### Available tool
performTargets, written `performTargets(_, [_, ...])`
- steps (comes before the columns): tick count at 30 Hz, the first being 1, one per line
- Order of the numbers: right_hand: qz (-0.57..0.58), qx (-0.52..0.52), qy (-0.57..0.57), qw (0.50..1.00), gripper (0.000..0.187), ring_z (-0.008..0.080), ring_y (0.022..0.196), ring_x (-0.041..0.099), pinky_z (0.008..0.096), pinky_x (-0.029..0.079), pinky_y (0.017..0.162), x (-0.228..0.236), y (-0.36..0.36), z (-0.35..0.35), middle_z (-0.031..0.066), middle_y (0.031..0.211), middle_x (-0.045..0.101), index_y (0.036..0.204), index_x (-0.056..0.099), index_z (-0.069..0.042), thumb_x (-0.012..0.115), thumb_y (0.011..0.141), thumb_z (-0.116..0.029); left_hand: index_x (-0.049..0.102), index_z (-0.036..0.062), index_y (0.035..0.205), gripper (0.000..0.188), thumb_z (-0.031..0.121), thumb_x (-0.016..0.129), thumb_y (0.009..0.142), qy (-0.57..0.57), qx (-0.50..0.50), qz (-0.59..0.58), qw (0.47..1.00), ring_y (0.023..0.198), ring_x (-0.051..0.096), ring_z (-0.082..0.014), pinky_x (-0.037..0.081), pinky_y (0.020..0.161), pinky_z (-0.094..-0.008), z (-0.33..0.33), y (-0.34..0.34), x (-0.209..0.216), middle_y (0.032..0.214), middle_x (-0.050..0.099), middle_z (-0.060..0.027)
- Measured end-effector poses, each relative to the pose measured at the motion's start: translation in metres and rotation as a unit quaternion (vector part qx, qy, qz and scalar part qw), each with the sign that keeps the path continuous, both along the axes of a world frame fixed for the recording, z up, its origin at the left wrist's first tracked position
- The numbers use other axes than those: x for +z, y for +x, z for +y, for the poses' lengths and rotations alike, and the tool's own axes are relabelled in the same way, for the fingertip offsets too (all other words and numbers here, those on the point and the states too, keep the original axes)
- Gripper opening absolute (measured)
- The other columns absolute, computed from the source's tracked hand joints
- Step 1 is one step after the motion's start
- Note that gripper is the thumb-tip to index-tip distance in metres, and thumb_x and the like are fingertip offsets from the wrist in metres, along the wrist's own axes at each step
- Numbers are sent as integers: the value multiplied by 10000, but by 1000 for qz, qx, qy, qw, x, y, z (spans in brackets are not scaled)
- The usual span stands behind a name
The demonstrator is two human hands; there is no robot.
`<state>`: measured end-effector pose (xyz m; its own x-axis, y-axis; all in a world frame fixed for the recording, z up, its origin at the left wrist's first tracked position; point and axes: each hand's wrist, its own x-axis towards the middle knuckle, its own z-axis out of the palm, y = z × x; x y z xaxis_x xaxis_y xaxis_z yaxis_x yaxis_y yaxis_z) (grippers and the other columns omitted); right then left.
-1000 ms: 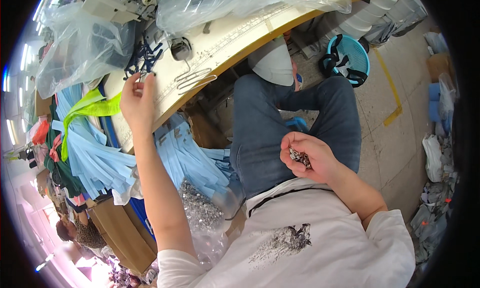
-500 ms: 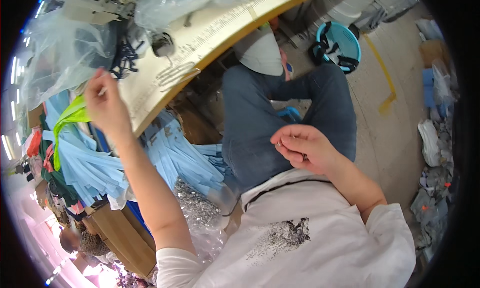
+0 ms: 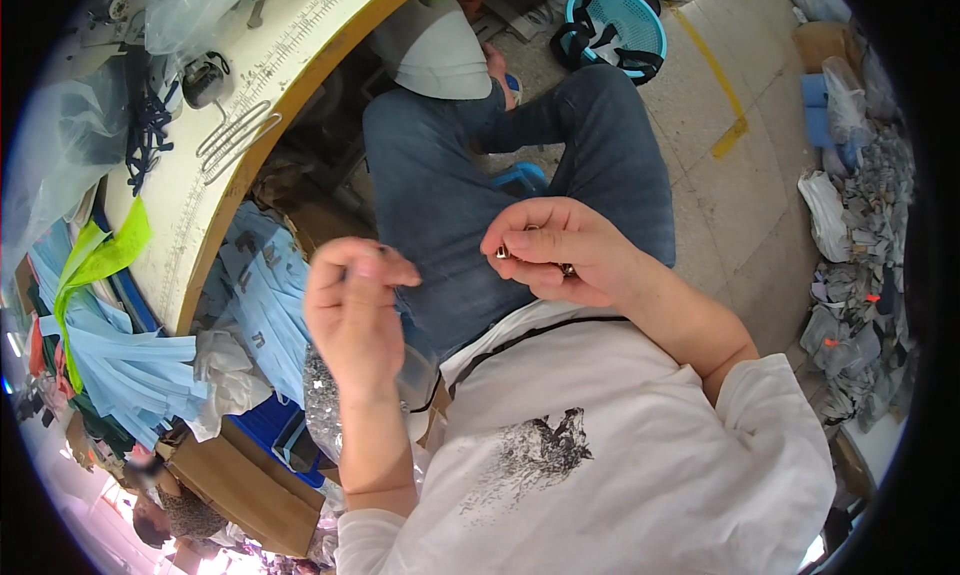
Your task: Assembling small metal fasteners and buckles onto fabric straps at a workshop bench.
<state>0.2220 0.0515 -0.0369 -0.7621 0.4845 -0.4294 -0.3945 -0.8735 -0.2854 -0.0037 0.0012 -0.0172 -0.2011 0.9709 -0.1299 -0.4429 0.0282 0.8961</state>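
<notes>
My left hand (image 3: 358,310) is raised over my lap at the left, fingers curled together. A tiny dark bit shows at its fingertips, too small to name. Facing it across a small gap, my right hand (image 3: 565,250) is closed around small shiny metal pieces (image 3: 503,253). One piece pokes out between thumb and forefinger, and another glints under the curled fingers (image 3: 568,270). Both hands are held above my jeans (image 3: 440,235), apart from each other.
A white table (image 3: 300,50) with a yellow edge curves along the left. On it lie navy strips (image 3: 150,140), bent wire (image 3: 237,140) and clear plastic (image 3: 65,145). Light blue strips (image 3: 120,360) hang nearby. A turquoise basket (image 3: 640,25) stands on the floor; grey scraps (image 3: 870,235) lie right.
My left hand has come back from over the table, beside the navy strips, to my lap near the right hand. The right hand keeps its metal pieces. The whole view has shifted.
</notes>
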Motion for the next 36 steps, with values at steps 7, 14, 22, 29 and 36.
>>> performTargets(7, [-15,12,54,998,191,16,545,415,141,295,437,-1,2,-1,86,881,601,1085,614,6,601,937,-115,585,-35,1101,213,-31,617,890,-103,-70,-22,992,886,662,-204,546,747,-301,-17,22,-1,967,663,-157])
performTargets(14, [-21,-1,25,999,216,26,579,441,154,313,447,-1,-1,-3,61,843,588,1062,617,18,556,969,-166,583,-30,1017,128,-26,621,895,-99,-50,-3,994,829,657,-168,537,700,-268,-13,23,-1,982,656,-155])
performTargets(22, [-27,-4,31,999,201,27,585,443,151,317,454,-1,-3,-3,65,886,583,1080,612,13,530,974,-137,588,-33,1024,136,-21,622,893,-70,-47,50,995,740,601,-127,512,652,-240,-11,38,-1,950,643,-117])
performTargets(29, [-26,-36,50,998,196,24,591,446,151,321,455,0,-5,-3,60,910,606,1114,578,-9,550,976,-146,600,-34,1049,133,16,600,926,-73,-84,118,987,767,581,-88,494,667,-203,-11,35,-5,944,617,-62])
performTargets(36, [-1,-44,27,999,189,36,609,445,153,328,443,-9,-11,-8,37,913,590,1085,590,-33,572,968,-180,586,-30,980,61,8,586,932,-65,-39,120,990,828,558,-89,455,708,-198,-8,44,-2,965,603,-77])
